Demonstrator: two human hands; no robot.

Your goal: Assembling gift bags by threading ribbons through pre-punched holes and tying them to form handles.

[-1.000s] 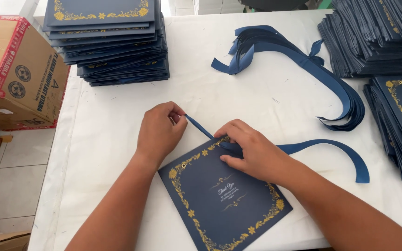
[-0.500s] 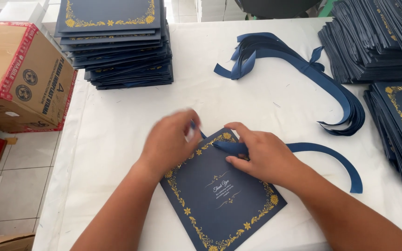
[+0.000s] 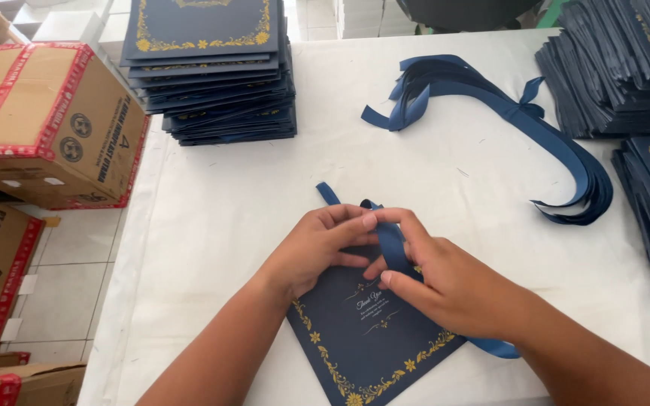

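Both hands meet over a dark navy square card with a gold floral border (image 3: 362, 342), which lies tilted like a diamond on the white-covered worktop (image 3: 227, 218) near its front edge. The left hand (image 3: 314, 252) has its grip closed, fingertips pinching a narrow navy satin ribbon (image 3: 391, 244) at the card's upper corner; one ribbon end pokes out beyond the knuckles toward the far side. The right hand (image 3: 445, 286) rests on the card, its grip also clamped on the same ribbon, forefinger touching the left fingertips and thumb pressing the band against the card face. A further stretch of ribbon shows from under the right wrist. Beyond, a bundle of long navy ribbons (image 3: 505, 113) lies looped on the worktop, well apart from the hands. A tall stack of matching navy cards (image 3: 212, 68) stands at the far left, more stacks of navy cards (image 3: 626, 68) to the right, and taped brown cardboard boxes (image 3: 47, 120) sit beside the worktop's left edge.
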